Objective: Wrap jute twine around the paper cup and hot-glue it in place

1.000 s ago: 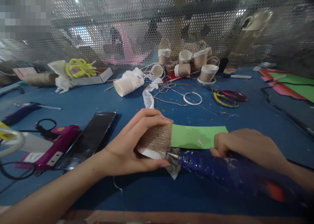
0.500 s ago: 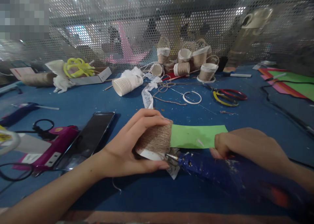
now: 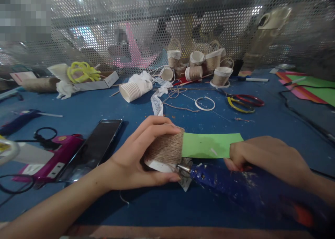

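"Twine-wrapped cup (image 3: 167, 146), just below the middle of the frame, is where our eyes land first. Its white edge (image 3: 160, 165) faces the bottom of the frame."

"Which hand do we see on it?"

"The left hand (image 3: 128, 162), coming from the lower left. We see it grasping the cup, fingers arched over the top, thumb stretched out below the white edge."

"And what do we find at the right?"

"The right hand (image 3: 272, 157), closed around a blue glue gun (image 3: 222, 181) whose body runs to the lower right corner, blurred there. The metal nozzle (image 3: 184, 167) points left at the white edge; we cannot tell whether the two touch. A pale lacy scrap (image 3: 186, 184) shows just below the nozzle."

"We notice something bright between the hands."

"A green paper strip (image 3: 204, 145), spanning from the cup to the right hand's fingers. We cannot tell if either end is fastened or pinched."

"What else do we see around them?"

"A blue table (image 3: 267, 125). At the left we have a dark phone (image 3: 101, 139) beside a magenta power strip (image 3: 61, 153); in the upper middle, stacked paper cups (image 3: 132, 91) on their side and small twine baskets (image 3: 220, 79); right of centre, a white ring (image 3: 205, 109) and scissors (image 3: 231, 102) with red and yellow handles."
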The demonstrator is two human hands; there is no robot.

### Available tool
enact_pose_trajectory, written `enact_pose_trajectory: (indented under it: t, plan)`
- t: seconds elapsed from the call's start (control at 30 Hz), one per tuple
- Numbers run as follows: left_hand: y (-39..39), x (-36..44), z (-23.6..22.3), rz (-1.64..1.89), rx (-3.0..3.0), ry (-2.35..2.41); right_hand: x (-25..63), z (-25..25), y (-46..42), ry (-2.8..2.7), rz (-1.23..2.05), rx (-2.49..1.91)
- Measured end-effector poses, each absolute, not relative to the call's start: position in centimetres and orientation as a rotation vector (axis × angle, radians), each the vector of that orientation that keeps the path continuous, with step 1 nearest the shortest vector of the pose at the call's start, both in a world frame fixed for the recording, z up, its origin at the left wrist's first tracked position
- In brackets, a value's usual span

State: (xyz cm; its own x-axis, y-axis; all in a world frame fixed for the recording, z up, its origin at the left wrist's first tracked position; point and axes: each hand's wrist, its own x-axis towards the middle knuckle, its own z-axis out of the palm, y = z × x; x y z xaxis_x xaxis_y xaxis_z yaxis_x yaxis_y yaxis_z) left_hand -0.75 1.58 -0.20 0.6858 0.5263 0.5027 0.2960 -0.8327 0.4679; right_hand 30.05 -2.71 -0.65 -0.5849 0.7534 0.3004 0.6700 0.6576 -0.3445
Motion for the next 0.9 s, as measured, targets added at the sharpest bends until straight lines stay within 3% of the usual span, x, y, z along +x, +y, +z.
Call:
enact_pose_trajectory:
  t: [0.53,0.9]
  plan:
    - [1.68,-0.79,-0.24,0.969,2.554,0.595,29.83,-0.52,-2.95,-2.462,0.144,-1.152]
    - [1.54,-0.55,0.09,0.98,2.562,0.615,29.9,-0.84,-2.78,-2.386,0.2,-0.921]
